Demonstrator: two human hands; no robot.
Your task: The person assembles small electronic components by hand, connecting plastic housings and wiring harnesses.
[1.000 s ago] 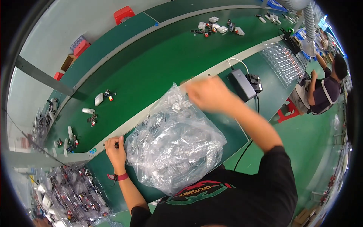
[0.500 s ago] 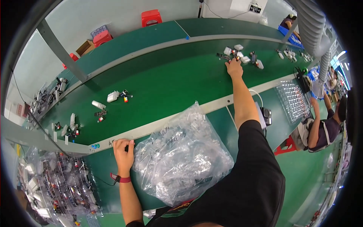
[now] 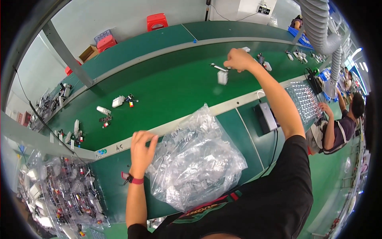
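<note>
Over the green belt (image 3: pixel 175 75), my right hand (image 3: pixel 240 60) is raised with its fingers pinched together. A white box-shaped part (image 3: pixel 223 77) hangs below the fingertips, blurred by motion. Beside it, a thin white-and-dark piece (image 3: pixel 218 67) sticks out to the left of the fingers; how the two are joined I cannot tell. My left hand (image 3: pixel 143 150), a red band at its wrist, is held near the belt's pale rail with thumb and fingers apart and nothing in them. Just right of it, a large clear plastic bag (image 3: pixel 199 167) of clear pieces lies on the bench.
Small white and dark parts (image 3: pixel 118 101) lie in groups along the belt. Clear trays full of parts (image 3: pixel 71 191) stand at lower left. A grey-black box with a cable (image 3: pixel 266 117) and a clear blister tray (image 3: pixel 303 99) sit at right, near another person (image 3: pixel 338 129). A duct (image 3: pixel 318 24) hangs above.
My right hand has come up and left from the parts group at the far side, carrying the white part. My left hand has shifted slightly right, and its fingers have opened.
</note>
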